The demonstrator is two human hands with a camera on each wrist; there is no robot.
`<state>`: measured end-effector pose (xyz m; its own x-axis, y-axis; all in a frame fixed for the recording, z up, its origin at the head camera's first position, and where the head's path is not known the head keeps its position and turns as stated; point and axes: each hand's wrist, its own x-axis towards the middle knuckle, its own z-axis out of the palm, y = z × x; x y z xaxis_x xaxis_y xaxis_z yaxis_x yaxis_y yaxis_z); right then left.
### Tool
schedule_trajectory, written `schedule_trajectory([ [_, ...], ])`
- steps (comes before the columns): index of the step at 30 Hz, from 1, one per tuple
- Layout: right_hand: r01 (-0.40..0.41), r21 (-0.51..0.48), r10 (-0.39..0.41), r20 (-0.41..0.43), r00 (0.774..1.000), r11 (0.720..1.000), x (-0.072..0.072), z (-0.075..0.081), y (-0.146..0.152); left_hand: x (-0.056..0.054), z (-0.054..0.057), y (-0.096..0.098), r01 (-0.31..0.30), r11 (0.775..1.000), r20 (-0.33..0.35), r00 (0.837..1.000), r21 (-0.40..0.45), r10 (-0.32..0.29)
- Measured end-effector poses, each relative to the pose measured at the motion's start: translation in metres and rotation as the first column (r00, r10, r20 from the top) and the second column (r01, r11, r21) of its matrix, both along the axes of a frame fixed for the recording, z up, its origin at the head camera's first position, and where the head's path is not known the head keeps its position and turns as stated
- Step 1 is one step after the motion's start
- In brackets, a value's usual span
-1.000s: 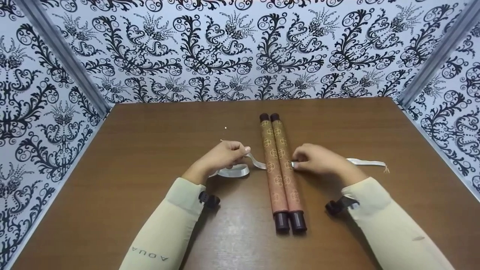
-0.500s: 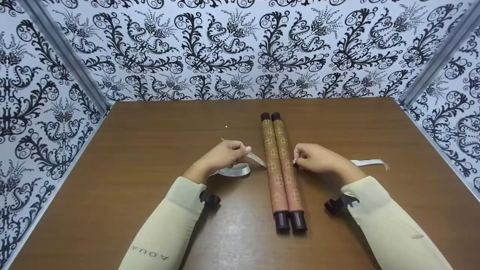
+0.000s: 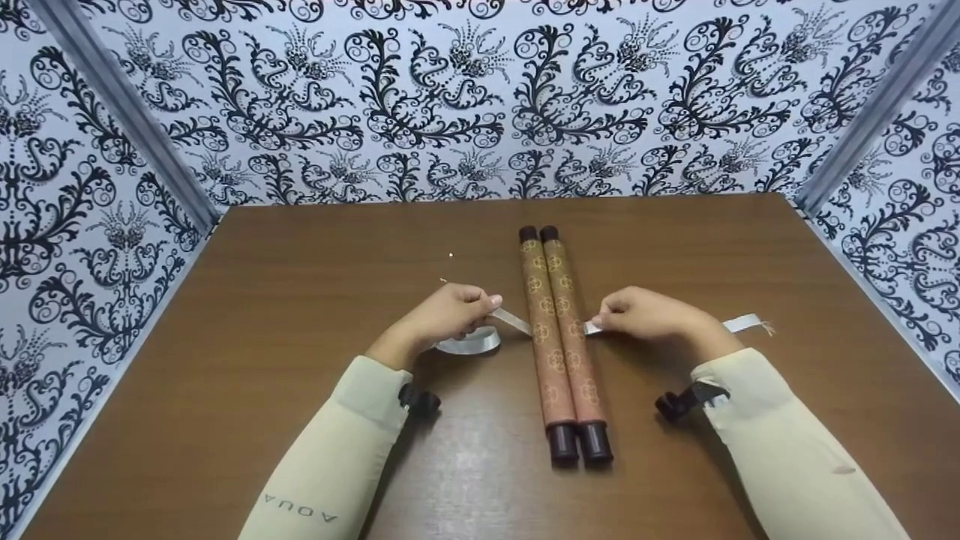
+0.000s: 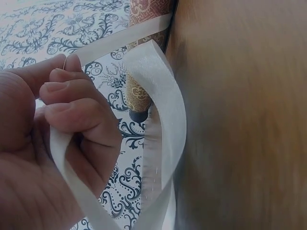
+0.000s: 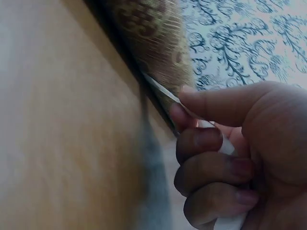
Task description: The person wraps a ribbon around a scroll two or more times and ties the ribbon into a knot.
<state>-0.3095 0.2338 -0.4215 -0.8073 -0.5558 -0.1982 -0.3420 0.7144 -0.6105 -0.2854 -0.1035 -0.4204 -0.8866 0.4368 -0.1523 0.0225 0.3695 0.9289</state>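
A rolled scroll (image 3: 556, 360) with brocade covering and dark end knobs lies lengthwise on the table, its two rolls side by side. White ribbon (image 3: 513, 322) passes under both rolls and comes out on either side. To the left of the scroll, my left hand (image 3: 448, 313) pinches the ribbon between thumb and forefinger; a loop of ribbon (image 4: 172, 112) hangs from its curled fingers. Close by the scroll's right side, my right hand (image 3: 649, 316) pinches the other stretch of ribbon (image 5: 162, 89), which runs through the palm and trails out behind the wrist with a frayed end.
The brown wooden table (image 3: 300, 270) is bounded by walls (image 3: 465, 97) with black-and-white scroll patterns at the back and sides. A small bright speck (image 3: 451, 255) shows on the tabletop beyond the left hand.
The ribbon between my left hand and the scroll has gone from slack to straight. My right hand has shifted slightly right, showing more ribbon beside the scroll than half a second ago.
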Motion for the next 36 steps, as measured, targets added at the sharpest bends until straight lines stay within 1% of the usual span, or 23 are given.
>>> schedule_trajectory([
  [3,0.029,-0.059,-0.024,0.074,0.997,0.998,-0.002,0.002,0.010,0.000,0.000,0.000,0.005,1.000,-0.005,1.000,-0.010,-0.005],
  [5,0.067,-0.101,-0.054,0.130,0.990,0.993,-0.003,0.004,0.017,0.000,0.000,0.000,0.004,1.000,-0.010,1.000,-0.019,-0.004],
  [8,0.138,-0.164,-0.102,0.212,0.972,0.977,-0.004,0.007,0.026,0.000,-0.001,0.000,-0.007,1.000,0.005,1.000,-0.007,0.007],
  [10,0.180,-0.218,-0.116,0.276,0.954,0.959,-0.006,0.007,0.032,0.000,-0.001,0.000,-0.019,1.000,0.023,1.000,0.016,0.019],
  [11,0.197,-0.247,-0.116,0.306,0.945,0.949,-0.006,0.008,0.034,0.000,-0.001,0.000,-0.027,0.999,0.033,0.999,0.028,0.026],
  [13,0.209,-0.317,-0.089,0.353,0.931,0.925,-0.008,0.008,0.039,-0.001,-0.002,0.001,-0.042,0.998,0.039,0.998,0.040,0.040],
  [15,0.204,-0.382,-0.049,0.378,0.924,0.902,-0.009,0.009,0.045,-0.002,-0.002,0.001,-0.056,0.998,0.025,0.998,0.034,0.055],
  [17,0.198,-0.437,-0.016,0.386,0.922,0.877,-0.011,0.009,0.050,-0.002,-0.002,0.001,-0.069,0.998,0.000,0.998,0.013,0.069],
  [19,0.204,-0.483,0.005,0.397,0.918,0.851,-0.012,0.008,0.055,-0.003,-0.001,0.001,-0.081,0.997,-0.020,0.996,-0.002,0.081],
  [22,0.219,-0.539,0.025,0.409,0.912,0.814,-0.013,0.008,0.061,-0.003,0.000,0.001,-0.092,0.996,-0.036,0.995,0.005,0.092],
  [26,0.241,-0.616,0.067,0.433,0.899,0.750,-0.014,0.010,0.068,-0.004,0.002,0.001,-0.094,0.995,-0.024,0.995,0.036,0.095],
  [29,0.262,-0.677,0.096,0.443,0.891,0.688,-0.014,0.012,0.071,-0.004,0.004,0.000,-0.096,0.993,0.005,0.995,0.070,0.096],
  [33,0.301,-0.744,0.119,0.453,0.884,0.596,-0.015,0.014,0.074,-0.004,0.005,0.000,-0.093,0.984,0.051,0.995,0.152,0.086],
  [36,0.328,-0.772,0.139,0.468,0.873,0.544,-0.014,0.016,0.075,-0.004,0.006,-0.001,-0.093,0.976,0.074,0.994,0.199,0.080],
])
